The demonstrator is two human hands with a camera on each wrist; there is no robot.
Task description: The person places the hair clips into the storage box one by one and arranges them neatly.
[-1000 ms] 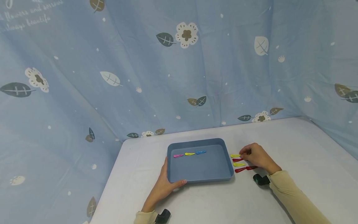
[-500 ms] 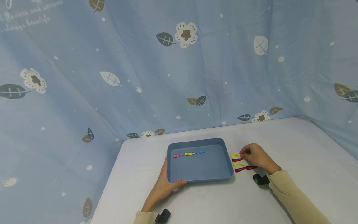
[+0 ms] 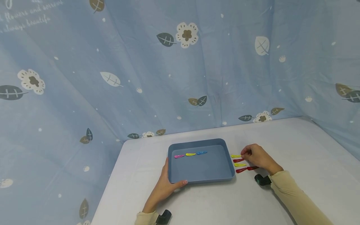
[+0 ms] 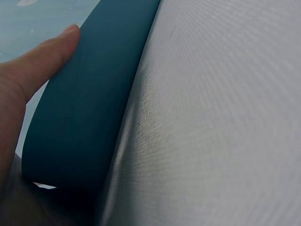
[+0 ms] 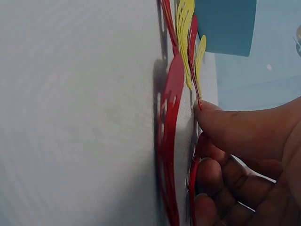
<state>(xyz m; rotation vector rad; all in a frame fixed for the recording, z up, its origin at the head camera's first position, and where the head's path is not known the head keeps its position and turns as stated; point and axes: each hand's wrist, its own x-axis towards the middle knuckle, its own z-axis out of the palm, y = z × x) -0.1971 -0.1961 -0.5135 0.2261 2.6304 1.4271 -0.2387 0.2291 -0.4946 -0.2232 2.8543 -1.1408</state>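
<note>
My left hand (image 3: 165,184) grips the near left corner of a blue-grey tray (image 3: 201,180), thumb along the front rim and fingers along the left wall. A pink snap hair clip (image 3: 179,156), a yellow one (image 3: 190,154) and a blue one (image 3: 201,152) lie in a row inside it. Right of the tray my right hand (image 3: 257,156) pinches low over the table, fingers curled at a red snap hair clip (image 5: 192,181). Its thumb tip meets the tail ends of another red clip (image 3: 237,161) and a yellow clip (image 3: 235,156).
Near the right hand lie another yellow clip (image 3: 240,165) and two red clips, one left (image 3: 241,170) and one right (image 3: 252,168), end to end. A white cloth (image 3: 208,203) covers the table. A blue patterned curtain (image 3: 146,62) hangs behind it.
</note>
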